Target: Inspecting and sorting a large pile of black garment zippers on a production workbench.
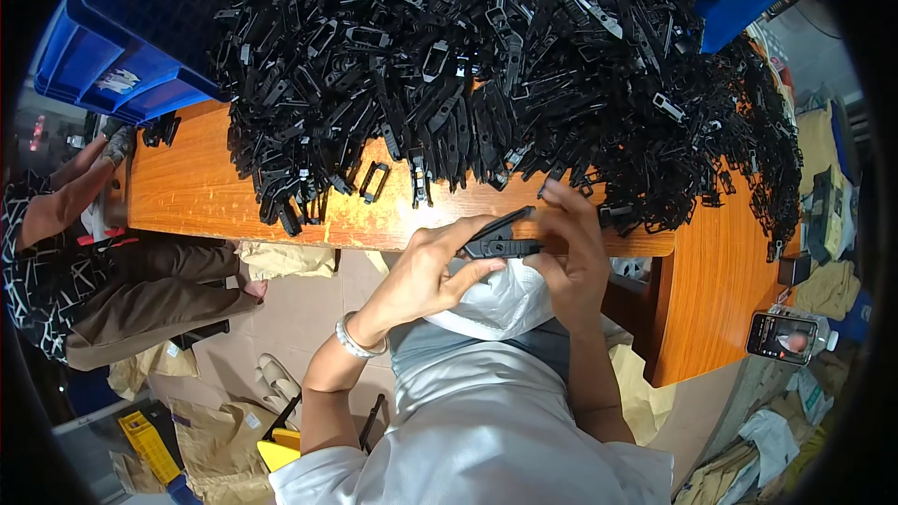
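My left hand (432, 266) grips a black plastic clip (503, 247) between thumb and fingers, just off the table's front edge. The clip has two long arms that spread apart in a V, its opening toward the right. Close by its right end is my right hand (572, 248), with fingers bent and smeared by motion; whether anything is in them I cannot make out. Below both hands a white bag or cloth (496, 304) lies over my lap. A thin black rectangular frame (374, 182) and a black-and-silver part (419, 185) lie on the wood beyond my left hand.
A large heap of black plastic parts (468, 112) covers most of the wooden table (187, 168). Blue crates (122, 37) stand at the far left. At right, a phone (784, 337) sits by the table edge. Another person's legs (159, 295) are at left.
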`<state>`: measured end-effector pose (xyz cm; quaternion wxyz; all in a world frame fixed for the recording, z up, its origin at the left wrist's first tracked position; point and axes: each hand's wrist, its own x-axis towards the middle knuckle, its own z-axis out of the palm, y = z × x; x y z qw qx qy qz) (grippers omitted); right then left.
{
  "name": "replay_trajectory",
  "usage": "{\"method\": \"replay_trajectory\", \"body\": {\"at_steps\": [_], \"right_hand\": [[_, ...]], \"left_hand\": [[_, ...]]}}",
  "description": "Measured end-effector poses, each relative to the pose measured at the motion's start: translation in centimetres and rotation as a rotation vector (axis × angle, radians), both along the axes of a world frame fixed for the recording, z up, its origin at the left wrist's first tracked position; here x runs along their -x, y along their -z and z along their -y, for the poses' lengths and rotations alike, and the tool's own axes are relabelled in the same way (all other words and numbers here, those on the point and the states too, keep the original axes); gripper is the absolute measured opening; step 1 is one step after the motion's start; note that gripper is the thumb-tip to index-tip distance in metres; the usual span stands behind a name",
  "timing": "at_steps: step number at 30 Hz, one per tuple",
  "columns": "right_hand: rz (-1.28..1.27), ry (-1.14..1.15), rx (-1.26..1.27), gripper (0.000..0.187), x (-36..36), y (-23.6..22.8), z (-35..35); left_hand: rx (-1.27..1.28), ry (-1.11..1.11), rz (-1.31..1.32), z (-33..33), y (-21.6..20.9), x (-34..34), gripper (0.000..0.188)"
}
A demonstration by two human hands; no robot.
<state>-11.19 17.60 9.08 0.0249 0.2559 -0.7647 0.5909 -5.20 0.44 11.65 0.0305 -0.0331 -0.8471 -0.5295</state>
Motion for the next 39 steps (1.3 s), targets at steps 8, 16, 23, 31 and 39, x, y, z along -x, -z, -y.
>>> {"method": "replay_trajectory", "body": {"at_steps": [8,16,23,31,39], "right_hand": [[0.255,-0.11,0.079,0.033,-0.6,0.7,-0.5],[0.362,-0.209,0.074,0.028,-0.8,1.4,-1.3],[0.335,-0.057,-0.076,0.022,-0.8,2.4,-1.8],[-0.228,0.233,-0.56,0.03,0.4,2.0,-1.1],[-0.128,0.216,-0.495,0.029,0.5,1.8,0.1]], "left_hand": [[-0.071,0.031,0.066,0.0,0.5,-0.3,0.034],[0.243,-0.192,-0.321,2.6,3.0,-0.6,0.014],[0.819,-0.66,-0.113,5.6,3.3,-0.4,0.01],[0.495,-0.473,-0.373,2.9,2.9,0.2,0.012],[0.204,-0.301,-0.265,-0.4,3.0,0.1,0.028]]}}
